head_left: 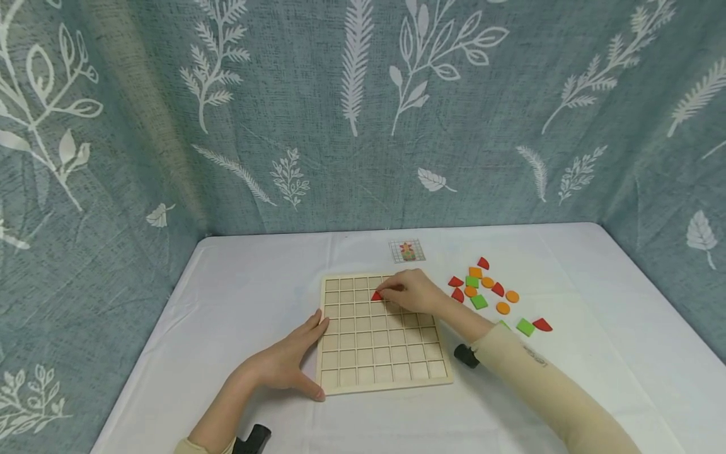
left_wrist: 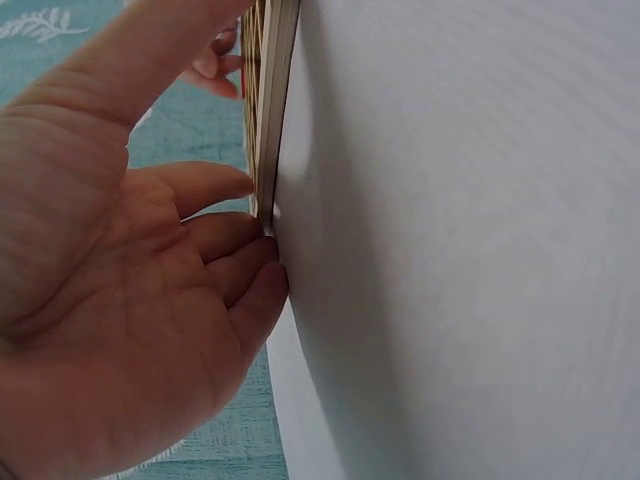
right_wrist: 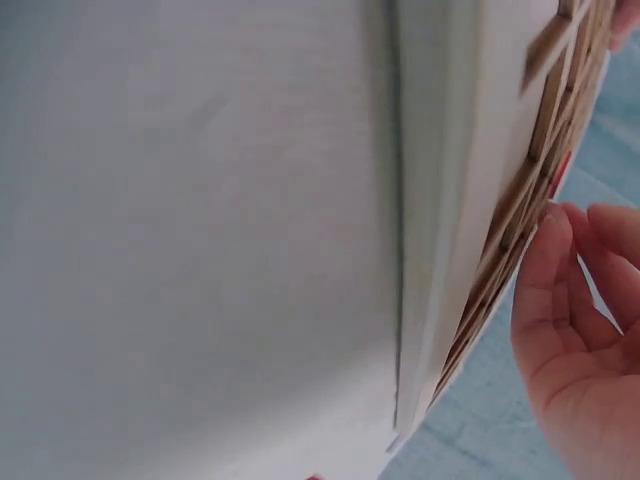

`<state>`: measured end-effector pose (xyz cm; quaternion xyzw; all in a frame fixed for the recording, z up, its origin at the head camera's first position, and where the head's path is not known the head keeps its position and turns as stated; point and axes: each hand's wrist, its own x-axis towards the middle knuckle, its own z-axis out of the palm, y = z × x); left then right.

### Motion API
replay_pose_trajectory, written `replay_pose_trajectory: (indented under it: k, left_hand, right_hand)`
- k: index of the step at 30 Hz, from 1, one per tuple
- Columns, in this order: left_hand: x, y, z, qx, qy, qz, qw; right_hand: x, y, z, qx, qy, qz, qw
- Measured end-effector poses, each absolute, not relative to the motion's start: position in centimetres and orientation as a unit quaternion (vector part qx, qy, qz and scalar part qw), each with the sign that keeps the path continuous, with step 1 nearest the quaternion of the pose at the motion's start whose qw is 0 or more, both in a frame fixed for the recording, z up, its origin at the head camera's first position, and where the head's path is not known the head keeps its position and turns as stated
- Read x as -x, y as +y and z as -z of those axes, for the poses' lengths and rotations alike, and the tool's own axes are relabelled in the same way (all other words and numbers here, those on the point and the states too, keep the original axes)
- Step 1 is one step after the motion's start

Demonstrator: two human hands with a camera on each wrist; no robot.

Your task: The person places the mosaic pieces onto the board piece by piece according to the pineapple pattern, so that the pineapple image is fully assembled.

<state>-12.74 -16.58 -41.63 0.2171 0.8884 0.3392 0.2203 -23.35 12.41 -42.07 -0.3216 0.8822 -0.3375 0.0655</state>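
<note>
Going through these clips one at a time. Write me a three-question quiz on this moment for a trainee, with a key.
1. Multiple choice: what colour is the piece pinched by the right grip?
A) green B) red C) orange

2. True or false: the left grip touches the left edge of the wooden board.

3. Short answer: where does the small picture card lie relative to the board?

Key:
1. B, red.
2. True.
3. Beyond the board's far edge, on the white cloth.
</note>
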Motion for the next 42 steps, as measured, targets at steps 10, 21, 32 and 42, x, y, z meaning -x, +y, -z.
replay_pose_trajectory:
  k: [10, 21, 32, 42]
  left_hand:
    - [12.9, -16.6, 41.9, -0.218, 0.891, -0.339, 0.208]
    - [12.6, -16.9, 42.0, -0.206, 0.893, -0.342, 0.206]
    - [12.6, -16.5, 42.2, -0.206, 0.889, -0.346, 0.216]
    - [12.8, -16.4, 42.1, -0.211, 0.891, -0.340, 0.215]
  right_hand:
    - [23.7, 18.4, 41.4, 0.180, 0.912, 0.366, 0.030]
    - [25.6, 26.8, 41.3, 0.021, 0.944, 0.327, 0.039]
    - [26.6, 29.1, 41.1, 0.074, 0.957, 0.262, 0.104]
    - [26.8, 29.7, 40.9, 0.037, 0.954, 0.281, 0.097]
